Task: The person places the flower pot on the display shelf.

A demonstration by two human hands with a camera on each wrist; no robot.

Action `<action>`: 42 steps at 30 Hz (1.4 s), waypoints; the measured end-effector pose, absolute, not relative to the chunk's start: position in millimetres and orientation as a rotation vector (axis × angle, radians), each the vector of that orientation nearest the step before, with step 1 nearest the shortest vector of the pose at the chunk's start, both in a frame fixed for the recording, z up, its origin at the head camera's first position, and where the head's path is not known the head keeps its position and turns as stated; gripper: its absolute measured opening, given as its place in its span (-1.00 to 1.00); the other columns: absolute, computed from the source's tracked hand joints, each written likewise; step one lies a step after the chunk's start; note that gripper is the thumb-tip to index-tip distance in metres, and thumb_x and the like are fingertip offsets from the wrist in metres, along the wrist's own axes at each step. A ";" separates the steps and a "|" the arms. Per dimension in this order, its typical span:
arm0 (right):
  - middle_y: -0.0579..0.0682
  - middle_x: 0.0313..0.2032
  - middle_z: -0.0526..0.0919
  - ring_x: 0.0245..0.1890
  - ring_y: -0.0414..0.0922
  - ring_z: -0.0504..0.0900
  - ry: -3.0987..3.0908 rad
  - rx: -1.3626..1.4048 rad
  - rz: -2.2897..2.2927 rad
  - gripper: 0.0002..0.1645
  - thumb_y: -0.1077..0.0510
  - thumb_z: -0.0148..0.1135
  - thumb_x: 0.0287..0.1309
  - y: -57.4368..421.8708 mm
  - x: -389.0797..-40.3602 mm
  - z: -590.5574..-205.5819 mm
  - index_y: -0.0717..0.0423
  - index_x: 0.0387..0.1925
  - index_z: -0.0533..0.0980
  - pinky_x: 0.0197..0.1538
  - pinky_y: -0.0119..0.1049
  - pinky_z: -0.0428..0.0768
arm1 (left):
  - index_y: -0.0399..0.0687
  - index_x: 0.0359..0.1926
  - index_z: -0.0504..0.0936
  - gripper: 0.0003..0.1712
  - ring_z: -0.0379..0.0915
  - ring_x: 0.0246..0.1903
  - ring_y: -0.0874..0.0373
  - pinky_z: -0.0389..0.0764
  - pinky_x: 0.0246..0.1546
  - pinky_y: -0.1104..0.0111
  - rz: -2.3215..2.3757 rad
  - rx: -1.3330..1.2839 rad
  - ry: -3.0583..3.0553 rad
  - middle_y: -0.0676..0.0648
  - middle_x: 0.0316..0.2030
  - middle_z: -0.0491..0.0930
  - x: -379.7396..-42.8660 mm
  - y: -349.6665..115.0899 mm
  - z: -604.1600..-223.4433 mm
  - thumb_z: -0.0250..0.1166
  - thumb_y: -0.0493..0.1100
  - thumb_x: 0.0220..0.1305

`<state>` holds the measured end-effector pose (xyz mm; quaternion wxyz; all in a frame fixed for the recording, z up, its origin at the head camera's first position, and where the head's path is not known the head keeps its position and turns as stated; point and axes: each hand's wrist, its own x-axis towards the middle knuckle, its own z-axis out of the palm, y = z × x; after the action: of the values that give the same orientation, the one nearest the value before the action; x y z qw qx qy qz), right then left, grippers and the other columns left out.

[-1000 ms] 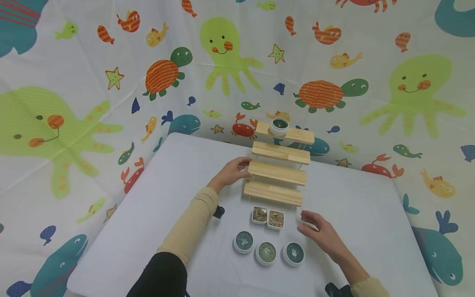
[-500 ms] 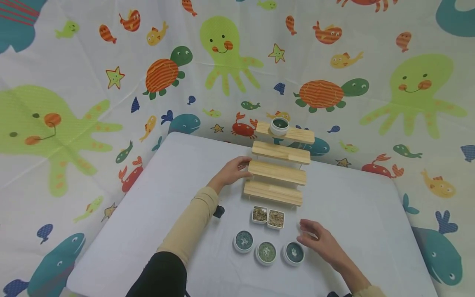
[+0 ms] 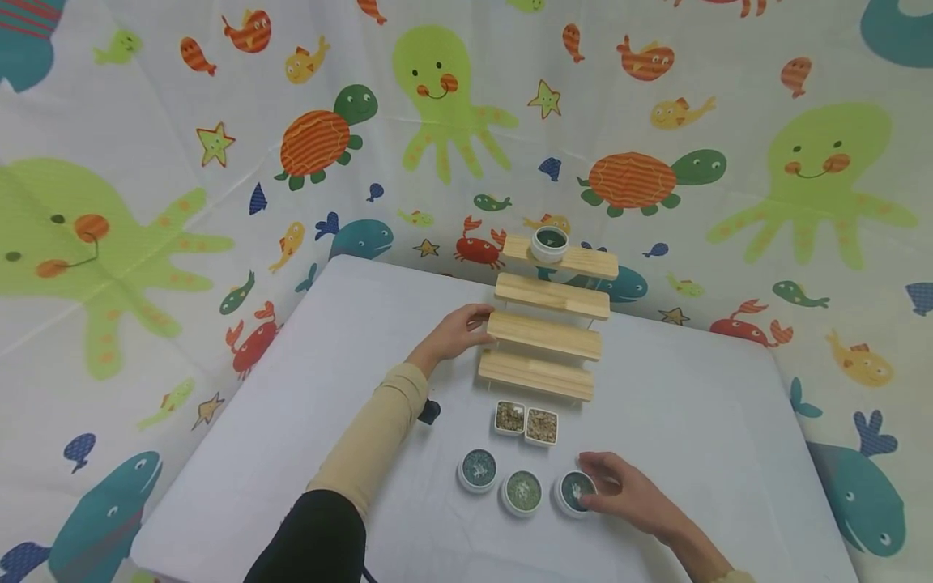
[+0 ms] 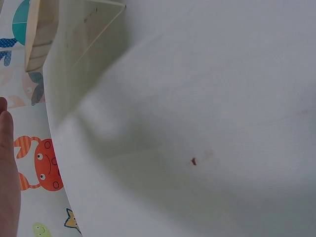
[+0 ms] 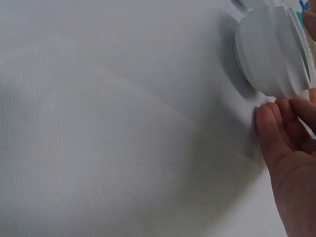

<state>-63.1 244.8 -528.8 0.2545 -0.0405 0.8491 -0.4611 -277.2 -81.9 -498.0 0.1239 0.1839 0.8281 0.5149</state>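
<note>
A tiered wooden display stand [image 3: 543, 335] stands on the white table. My left hand [image 3: 453, 334] is at its left side, with thumb and fingers on either side of the third board's end. A wooden board [image 4: 40, 34] and a clear support show in the left wrist view. My right hand [image 3: 627, 491] has its thumb and fingers around the rim of a round white pot [image 3: 574, 493] with dark green contents. In the right wrist view, fingertips [image 5: 266, 116] meet the ribbed wall of that pot [image 5: 271, 52]. The pot stands on the table.
Left of it are a round pot with green contents [image 3: 521, 493] and one with dark contents [image 3: 478, 470]. Square white pots [image 3: 542, 427] with brown contents stand before the stand. Another round pot [image 3: 550, 244] sits on the top board. A patterned curtain [image 3: 466, 105] hangs behind.
My right hand has moved down and slightly left, from beside the square pots to the rightmost round pot. My left hand stays at the stand.
</note>
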 end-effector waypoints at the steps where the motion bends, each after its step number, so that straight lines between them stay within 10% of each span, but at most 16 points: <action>1: 0.10 0.19 0.41 0.22 0.13 0.36 2.309 -0.134 -1.244 -0.15 -0.12 0.37 -0.10 244.9 -62.6 -529.4 0.08 0.22 0.28 0.24 -0.20 0.45 | -0.13 0.26 0.30 -0.29 0.28 0.22 0.12 0.33 0.29 0.45 1.503 0.538 2.414 -0.09 0.20 0.36 -277.3 -82.2 -498.2 0.35 -0.13 0.10; 22: -0.01 0.11 0.46 0.04 -0.32 0.47 2.343 -0.428 -1.223 -0.26 -0.04 0.44 -0.17 244.7 -59.6 -536.2 -0.02 0.10 0.37 0.12 -0.46 0.54 | -0.11 0.26 0.30 -0.28 0.27 0.23 0.14 0.33 0.29 0.46 1.497 0.539 2.422 -0.07 0.21 0.36 -277.6 -82.7 -500.3 0.34 -0.09 0.10; 42: 0.05 0.17 0.38 0.17 0.08 0.41 2.396 0.038 -1.379 -0.15 -0.09 0.37 -0.07 240.6 -98.0 -501.3 -0.02 0.24 0.22 0.13 -0.12 0.57 | -0.10 0.27 0.28 -0.27 0.27 0.24 0.14 0.34 0.29 0.45 1.478 0.532 2.435 -0.07 0.22 0.36 -279.0 -82.9 -502.3 0.34 -0.06 0.10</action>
<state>-98.0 240.6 -501.3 0.1874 0.0134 0.8512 -0.4900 -279.0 -82.9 -502.3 0.1217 0.1822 0.8342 0.5061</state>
